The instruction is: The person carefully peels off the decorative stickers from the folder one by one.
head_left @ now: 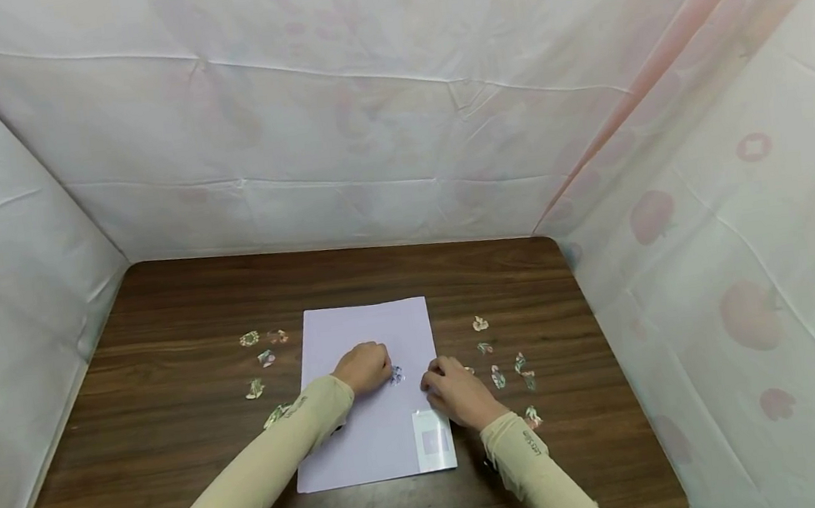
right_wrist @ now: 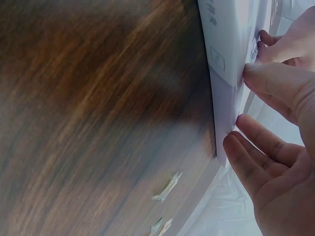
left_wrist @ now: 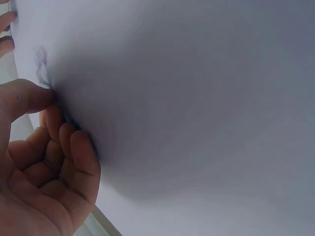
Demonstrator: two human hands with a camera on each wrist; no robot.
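A lavender booklet (head_left: 370, 451) lies flat on the wooden table, with a white label (head_left: 420, 441) at its lower right corner. Over its middle, my left hand (head_left: 365, 368) has curled fingers and pinches a small blue-purple sticker (head_left: 396, 375) between thumb and fingertips. In the left wrist view, the sticker (left_wrist: 42, 66) sticks out past the thumb tip, close over the cover; the part under the fingers is hidden. My right hand (head_left: 461, 392) rests along the booklet's right edge. Its loosely straight fingers (right_wrist: 258, 160) touch the cover in the right wrist view.
Several small floral stickers (head_left: 249, 339) lie to the left of the booklet, one partly behind the left sleeve (head_left: 278, 445). More stickers (head_left: 498, 376) are scattered on the right, some close to the right hand. White printed sheets (head_left: 334, 137) hang around the table (head_left: 194, 303).
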